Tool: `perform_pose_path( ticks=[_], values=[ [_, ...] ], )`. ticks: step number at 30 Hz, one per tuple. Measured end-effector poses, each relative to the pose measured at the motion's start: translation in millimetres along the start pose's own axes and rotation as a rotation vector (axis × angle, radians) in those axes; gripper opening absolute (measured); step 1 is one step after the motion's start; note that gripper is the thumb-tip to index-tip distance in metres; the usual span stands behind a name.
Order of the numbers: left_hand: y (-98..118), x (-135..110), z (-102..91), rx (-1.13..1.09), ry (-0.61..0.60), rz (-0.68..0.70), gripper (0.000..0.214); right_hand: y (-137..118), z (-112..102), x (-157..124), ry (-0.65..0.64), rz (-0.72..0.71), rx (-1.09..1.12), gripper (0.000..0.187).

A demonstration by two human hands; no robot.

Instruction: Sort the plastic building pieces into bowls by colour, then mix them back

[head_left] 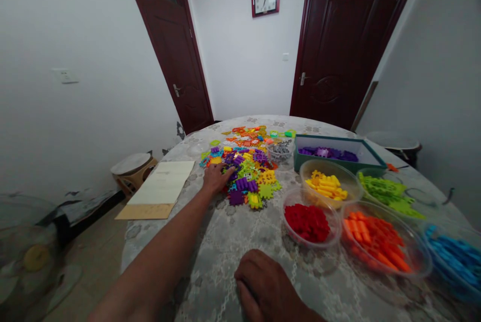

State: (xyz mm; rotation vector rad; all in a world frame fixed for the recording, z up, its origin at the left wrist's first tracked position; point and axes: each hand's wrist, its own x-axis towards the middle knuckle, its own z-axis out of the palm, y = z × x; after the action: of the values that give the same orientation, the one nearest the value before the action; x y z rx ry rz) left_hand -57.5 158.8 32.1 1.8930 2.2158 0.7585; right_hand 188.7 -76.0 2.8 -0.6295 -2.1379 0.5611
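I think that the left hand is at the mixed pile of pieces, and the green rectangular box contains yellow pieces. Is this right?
Not quite: the green rectangular box contains purple pieces, not yellow ones, as the head view shows. The left hand is indeed at the mixed pile of pieces.

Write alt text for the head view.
A person's left hand touches a pile of colourful plastic pieces on a table; the curled right hand is in the foreground. Bowls of pieces sorted by colour stand at right.
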Motion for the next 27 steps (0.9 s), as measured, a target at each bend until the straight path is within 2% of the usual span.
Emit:
perform_pose_path(
  ticks=[5, 9, 14, 17, 22, 25, 27],
  values=[
    [2, 9, 1.8, 0.068, -0.028, -0.057, 0.076, 1, -1, 1, 0.003, -0.016, 0.008, 0.019],
    [9, 1, 0.3, 0.115, -0.078, -0.045, 0.072, 2, -1, 1, 0.017, -0.023, 0.001, 0.021],
    [11, -21, -2.0, 0.122, -0.087, 0.081, 0.063, 1, 1, 0, 0.040, -0.020, -0.006, 0.023],
    [10, -37, -6.4, 0.094, -0.106, 0.158, 0.058, 2, 0, 0, 0.070, 0.032, -0.054, 0.026],
    [13, -68, -13.8, 0.044, -0.116, 0.230, 0.050, 10, 0, -4, 0.137, 0.169, -0.340, 0.048],
    [18, -86, -13.5, 0.009, -0.075, 0.214, 0.047, 16, 5, -8, 0.141, 0.186, -0.486, 0.061],
    [22, -96, -12.4, -0.030, -0.061, 0.214, 0.045, 19, 8, -9, 0.122, 0.203, -0.525, 0.063]
  ],
)
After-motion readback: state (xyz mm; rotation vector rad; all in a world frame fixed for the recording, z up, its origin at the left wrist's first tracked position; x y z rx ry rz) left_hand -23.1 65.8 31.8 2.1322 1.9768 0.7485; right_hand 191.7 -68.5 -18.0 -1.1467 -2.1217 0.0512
